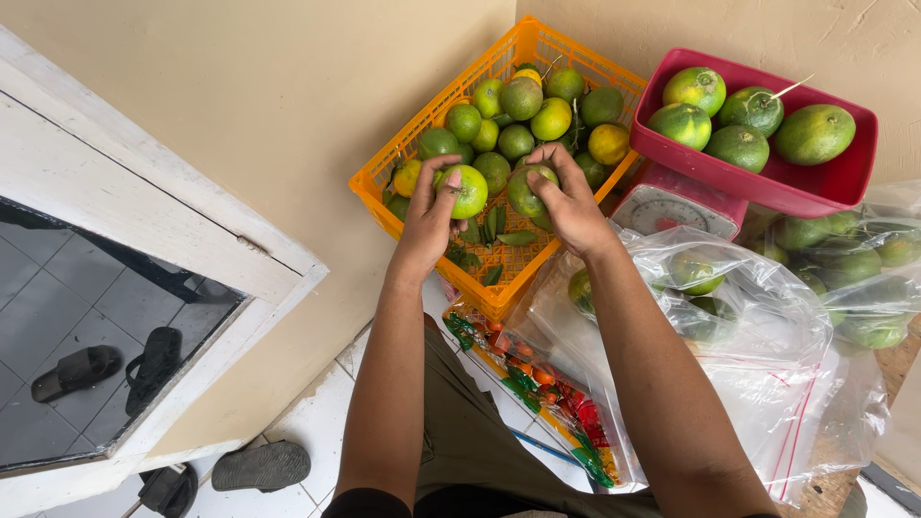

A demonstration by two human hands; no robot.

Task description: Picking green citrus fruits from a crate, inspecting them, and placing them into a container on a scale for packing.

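Head view: left hand (429, 216) grips a round green orange (468, 190), right hand (571, 201) grips another green orange (527, 191), both over the orange crate (413, 129); fruits too round to show any long axis.

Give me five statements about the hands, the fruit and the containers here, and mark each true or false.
1. Each hand holds one green citrus fruit over the orange crate. True: left hand on the left fruit, right hand on the right fruit.
2. The red tray is empty. False: it holds five green fruits.
3. The tray sits on a weighing scale. True.
4. The crate is blue. False: it is orange.
5. Clear plastic bags hold fruit. True.
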